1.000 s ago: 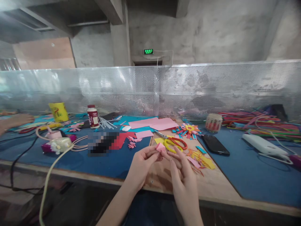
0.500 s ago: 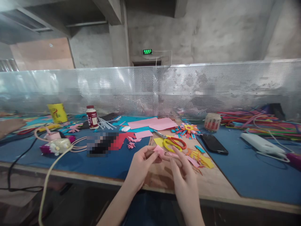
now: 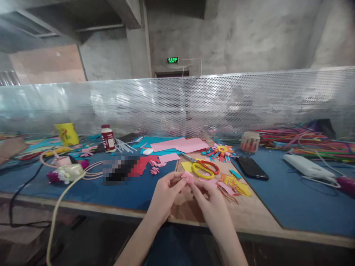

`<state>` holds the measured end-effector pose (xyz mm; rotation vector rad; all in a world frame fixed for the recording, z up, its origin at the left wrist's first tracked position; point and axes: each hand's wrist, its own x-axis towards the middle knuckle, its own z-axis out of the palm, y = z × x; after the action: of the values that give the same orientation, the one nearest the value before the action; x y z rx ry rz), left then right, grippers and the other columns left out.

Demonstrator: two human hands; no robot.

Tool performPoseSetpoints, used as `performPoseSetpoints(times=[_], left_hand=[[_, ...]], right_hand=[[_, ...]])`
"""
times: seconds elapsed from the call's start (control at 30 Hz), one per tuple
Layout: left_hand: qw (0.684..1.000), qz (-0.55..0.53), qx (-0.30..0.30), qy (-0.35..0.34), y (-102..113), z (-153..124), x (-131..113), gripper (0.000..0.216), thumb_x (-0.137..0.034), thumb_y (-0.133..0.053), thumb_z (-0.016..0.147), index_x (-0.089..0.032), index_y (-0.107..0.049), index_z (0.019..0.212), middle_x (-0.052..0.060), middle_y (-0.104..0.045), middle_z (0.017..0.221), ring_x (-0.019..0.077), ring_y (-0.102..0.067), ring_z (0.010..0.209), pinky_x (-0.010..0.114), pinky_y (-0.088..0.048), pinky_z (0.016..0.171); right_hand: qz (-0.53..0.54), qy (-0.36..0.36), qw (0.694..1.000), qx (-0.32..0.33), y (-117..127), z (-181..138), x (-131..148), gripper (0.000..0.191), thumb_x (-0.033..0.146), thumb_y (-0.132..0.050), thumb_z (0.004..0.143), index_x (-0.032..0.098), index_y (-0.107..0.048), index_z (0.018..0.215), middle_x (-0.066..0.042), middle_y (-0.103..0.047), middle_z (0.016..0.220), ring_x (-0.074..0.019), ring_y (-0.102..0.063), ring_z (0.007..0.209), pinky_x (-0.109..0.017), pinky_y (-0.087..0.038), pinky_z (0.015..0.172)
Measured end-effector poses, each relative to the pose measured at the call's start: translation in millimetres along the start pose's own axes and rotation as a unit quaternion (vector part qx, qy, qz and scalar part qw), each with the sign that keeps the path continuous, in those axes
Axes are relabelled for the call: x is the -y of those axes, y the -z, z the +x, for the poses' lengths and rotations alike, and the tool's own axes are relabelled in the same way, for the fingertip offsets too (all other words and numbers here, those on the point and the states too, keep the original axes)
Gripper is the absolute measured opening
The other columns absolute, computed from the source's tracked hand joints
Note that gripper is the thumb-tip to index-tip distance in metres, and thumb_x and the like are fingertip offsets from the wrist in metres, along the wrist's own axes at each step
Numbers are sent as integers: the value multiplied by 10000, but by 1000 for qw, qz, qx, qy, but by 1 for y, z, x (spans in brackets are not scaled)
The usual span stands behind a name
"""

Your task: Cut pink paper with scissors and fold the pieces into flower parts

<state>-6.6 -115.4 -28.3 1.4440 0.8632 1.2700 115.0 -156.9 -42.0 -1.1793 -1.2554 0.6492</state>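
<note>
A small folded piece of pink paper (image 3: pixel 188 177) is pinched between both hands above the wooden board (image 3: pixel 191 207). My left hand (image 3: pixel 165 190) grips its left side between thumb and fingers. From the right, my right hand (image 3: pixel 210 195) closes thumb and fingers on the paper's other edge. Just beyond them lie scissors (image 3: pixel 203 169) with yellow and red handles. Pink folded pieces (image 3: pixel 154 167) rest to the left, and a paper flower (image 3: pixel 221 152) with colourful petals sits behind the scissors.
Pink sheets (image 3: pixel 192 145) and red paper (image 3: pixel 140 166) lie farther back. Yellow scraps (image 3: pixel 241 186) and a black phone (image 3: pixel 252 168) are at right. Cables and a glue gun (image 3: pixel 66 173) are at left. Another person's hand (image 3: pixel 11 147) shows at far left. A perforated metal screen (image 3: pixel 133 107) borders the table.
My right hand has moved left and its fingers, stretched out before, now close on the pink paper. My left hand keeps its hold.
</note>
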Motion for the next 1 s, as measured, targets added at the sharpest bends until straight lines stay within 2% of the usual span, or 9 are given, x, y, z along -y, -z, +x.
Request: performPoseSetpoints(times=[0.23,0.43,0.63,0.83,1.0], left_hand=[[1000,1,18,0,0,1,0,224,-308,-617,730,-155,-648,891,22,-659,796,101,-564,683,163,-418,610],[1000,31,1,-5,0,1,-1,221,-319,-612,729,-160,-650,878,24,-667,823,100,-547,677,167,-410,600],[999,33,-2,-5,0,1,-1,231,-314,-615,722,-154,-652,884,37,-676,847,104,-550,685,170,-409,608],[999,34,-7,-6,0,1,-2,236,-314,-624,710,-146,-658,873,38,-676,807,104,-543,659,176,-412,601],[1000,30,3,-6,1,1,0,228,-305,-613,721,-146,-661,877,42,-678,805,109,-554,678,178,-414,615]], right_hand=[[5,-21,1000,8,1,-1,1,346,410,-532,776,129,-669,927,-63,-670,738,-187,-586,667,-249,-429,570],[-26,-12,1000,-4,0,-2,-1,310,408,-530,779,149,-678,864,-39,-650,669,-155,-535,558,-247,-405,544],[-22,-14,1000,1,1,-3,-2,319,403,-530,779,146,-675,903,-52,-657,691,-158,-558,546,-244,-413,522],[25,-61,998,-1,-1,-4,-1,350,441,-568,731,138,-668,874,7,-526,479,-130,-478,352,-220,-348,351],[25,-52,998,-5,0,-4,3,330,432,-574,726,131,-672,819,7,-524,488,-112,-464,362,-207,-342,356]])
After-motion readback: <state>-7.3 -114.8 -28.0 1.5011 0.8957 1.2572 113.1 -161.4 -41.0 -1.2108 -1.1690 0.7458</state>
